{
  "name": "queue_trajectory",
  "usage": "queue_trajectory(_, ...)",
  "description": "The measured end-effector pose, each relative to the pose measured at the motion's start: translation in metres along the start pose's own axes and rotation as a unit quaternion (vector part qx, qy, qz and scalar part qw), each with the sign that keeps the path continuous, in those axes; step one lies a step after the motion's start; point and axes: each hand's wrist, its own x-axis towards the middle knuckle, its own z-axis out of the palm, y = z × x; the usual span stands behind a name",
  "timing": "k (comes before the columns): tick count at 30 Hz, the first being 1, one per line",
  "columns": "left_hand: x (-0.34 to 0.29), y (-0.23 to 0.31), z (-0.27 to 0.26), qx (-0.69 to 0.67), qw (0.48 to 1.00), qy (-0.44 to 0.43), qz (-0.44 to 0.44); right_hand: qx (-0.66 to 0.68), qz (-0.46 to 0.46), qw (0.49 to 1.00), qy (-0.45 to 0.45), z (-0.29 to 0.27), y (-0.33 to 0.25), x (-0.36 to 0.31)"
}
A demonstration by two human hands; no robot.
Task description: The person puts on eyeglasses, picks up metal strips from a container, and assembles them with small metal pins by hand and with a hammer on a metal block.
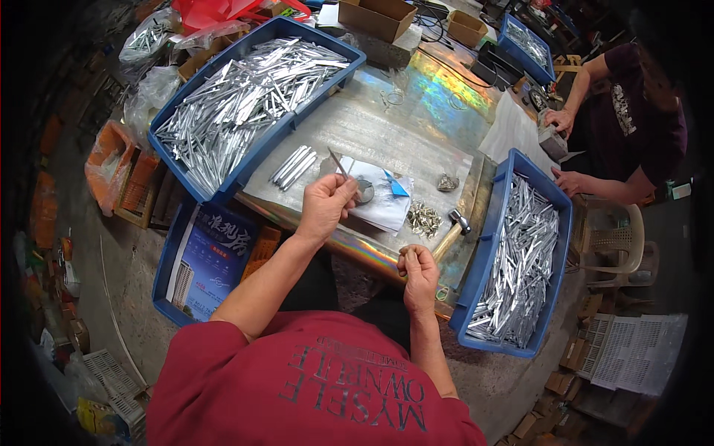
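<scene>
My left hand (325, 206) is closed over the table's front part, pinching a slim grey metal strip (338, 163) that points up and away. Just beyond it, a round dark metal piece (364, 191) lies on white paper (384, 214) with a blue patch (396, 186). My right hand (419, 273) hovers at the table's front edge, thumb and fingers pressed together; anything in them is too small to make out. Nearest to it are a pile of small brass-coloured parts (425, 221) and a hammer (451, 232). Several silver strips (294, 167) lie side by side to the left.
Blue bins full of silver strips stand left (244, 178) and right (465, 297). A lump of metal (448, 183) sits near the right bin. At the right, a co-worker's hands (561, 121) hold a grey block (552, 143). Cardboard boxes (378, 18) stand at the back.
</scene>
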Motion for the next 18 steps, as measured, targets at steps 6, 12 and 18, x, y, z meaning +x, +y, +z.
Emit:
queue_trajectory(6, 0.011, -0.003, 0.002, 0.08, 0.996, 0.019, 0.039, 0.001, -0.01, 1.0, 0.025, -0.005, 0.004, -0.002)
queue_trajectory(12, 0.013, -0.011, 0.002, 0.116, 0.988, 0.008, 0.098, -0.006, 0.005, 0.998, 0.059, -0.011, 0.003, -0.005)
queue_trajectory(18, 0.011, -0.012, 0.002, 0.151, 0.983, 0.009, 0.106, -0.005, -0.004, 0.997, 0.071, -0.017, 0.005, -0.006)
